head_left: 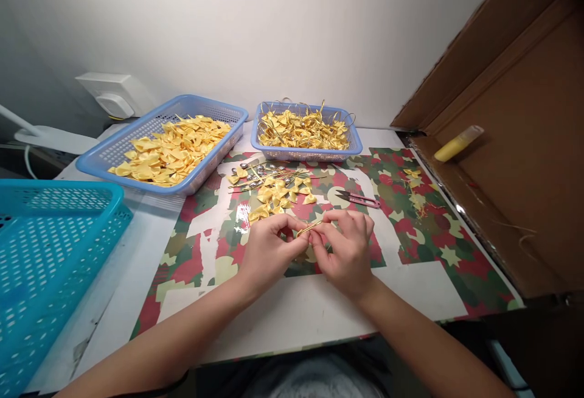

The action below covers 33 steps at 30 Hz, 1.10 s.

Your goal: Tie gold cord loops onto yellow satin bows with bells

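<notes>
Near the middle of the camouflage-patterned mat [182,258], my left hand [272,251] and my right hand [345,249] meet at the fingertips. Both pinch a thin gold cord [309,227], which is bent between them. My fingers hide part of the cord. Just beyond the hands lie loose yellow bows [274,194] and several gold wire pieces with silver bells [264,177]. Pink-handled thread snips [358,198] lie beyond my right hand, their dark blades pointing left.
A blue basket [194,188] of yellow bows stands at the back left, another [305,154] with bows and gold cords at the back centre. A teal basket [59,252] is at left. Cardboard [511,112] bounds the right, with a yellow tube [458,143] and thread scraps [422,203] nearby.
</notes>
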Each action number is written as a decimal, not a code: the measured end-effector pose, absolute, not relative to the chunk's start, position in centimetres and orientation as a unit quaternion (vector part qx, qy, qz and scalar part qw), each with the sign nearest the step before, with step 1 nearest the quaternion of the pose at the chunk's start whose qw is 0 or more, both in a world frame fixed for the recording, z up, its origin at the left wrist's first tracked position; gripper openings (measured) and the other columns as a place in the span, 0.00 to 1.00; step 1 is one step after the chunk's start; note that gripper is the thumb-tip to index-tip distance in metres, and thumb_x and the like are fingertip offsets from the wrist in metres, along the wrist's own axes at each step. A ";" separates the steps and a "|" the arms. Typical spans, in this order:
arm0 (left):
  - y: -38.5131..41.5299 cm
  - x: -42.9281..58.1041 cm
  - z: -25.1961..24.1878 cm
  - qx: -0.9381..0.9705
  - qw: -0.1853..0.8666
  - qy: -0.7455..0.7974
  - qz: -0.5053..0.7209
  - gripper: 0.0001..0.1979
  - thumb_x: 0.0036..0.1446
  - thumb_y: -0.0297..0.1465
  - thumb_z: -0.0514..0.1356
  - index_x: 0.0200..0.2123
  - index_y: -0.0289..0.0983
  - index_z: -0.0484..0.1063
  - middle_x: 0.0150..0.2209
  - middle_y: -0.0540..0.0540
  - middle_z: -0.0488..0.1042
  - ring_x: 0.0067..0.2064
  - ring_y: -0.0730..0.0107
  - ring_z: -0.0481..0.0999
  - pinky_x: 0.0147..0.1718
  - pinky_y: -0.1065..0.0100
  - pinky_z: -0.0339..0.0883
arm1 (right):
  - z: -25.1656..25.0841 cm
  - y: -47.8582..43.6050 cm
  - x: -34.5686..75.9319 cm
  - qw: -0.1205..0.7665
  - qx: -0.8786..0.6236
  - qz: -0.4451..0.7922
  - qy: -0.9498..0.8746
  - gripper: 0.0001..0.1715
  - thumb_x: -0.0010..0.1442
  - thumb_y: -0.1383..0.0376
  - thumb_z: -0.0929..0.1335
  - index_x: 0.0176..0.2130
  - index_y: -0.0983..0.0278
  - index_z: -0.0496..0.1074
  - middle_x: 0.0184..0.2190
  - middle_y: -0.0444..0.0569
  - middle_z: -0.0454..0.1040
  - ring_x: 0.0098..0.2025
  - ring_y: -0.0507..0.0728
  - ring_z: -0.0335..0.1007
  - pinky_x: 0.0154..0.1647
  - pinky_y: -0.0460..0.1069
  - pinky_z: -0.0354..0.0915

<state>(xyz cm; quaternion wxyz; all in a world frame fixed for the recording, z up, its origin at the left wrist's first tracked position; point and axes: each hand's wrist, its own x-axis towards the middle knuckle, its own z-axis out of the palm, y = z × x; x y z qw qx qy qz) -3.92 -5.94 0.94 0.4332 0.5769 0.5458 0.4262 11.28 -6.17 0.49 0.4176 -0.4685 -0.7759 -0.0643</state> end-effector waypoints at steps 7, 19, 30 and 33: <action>-5.9 -3.8 1.3 0.569 0.440 0.546 0.429 0.02 0.48 0.29 0.62 0.25 0.36 0.75 0.25 0.48 0.77 0.22 0.75 0.68 0.20 0.74 0.62 | 0.6 -6.6 11.0 0.470 -0.455 -0.062 -0.754 0.09 0.58 0.74 0.63 0.33 0.63 0.70 0.38 0.51 0.63 0.41 0.59 0.60 0.41 0.54 0.57; -5.4 -4.0 1.3 0.496 0.498 0.551 0.449 0.07 0.45 0.33 0.65 0.24 0.34 0.73 0.24 0.47 0.75 0.22 0.74 0.70 0.18 0.73 0.63 | 0.5 -5.5 12.0 0.440 -0.430 0.212 -0.759 0.07 0.61 0.71 0.62 0.31 0.63 0.65 0.30 0.46 0.70 0.34 0.55 0.65 0.36 0.50 0.62; -5.3 -4.1 1.2 0.464 0.526 0.552 0.451 0.06 0.45 0.32 0.66 0.24 0.34 0.74 0.22 0.48 0.74 0.24 0.73 0.71 0.21 0.73 0.64 | 0.8 -5.2 12.5 0.399 -0.391 0.203 -0.804 0.08 0.57 0.71 0.65 0.27 0.63 0.67 0.23 0.42 0.68 0.27 0.51 0.63 0.33 0.49 0.59; -5.2 -4.2 1.4 0.449 0.537 0.555 0.449 0.08 0.44 0.33 0.66 0.24 0.34 0.74 0.22 0.49 0.74 0.22 0.75 0.69 0.20 0.74 0.62 | 0.8 -5.2 12.7 0.432 -0.352 0.155 -0.816 0.06 0.56 0.73 0.66 0.30 0.62 0.69 0.27 0.44 0.73 0.29 0.52 0.68 0.34 0.50 0.61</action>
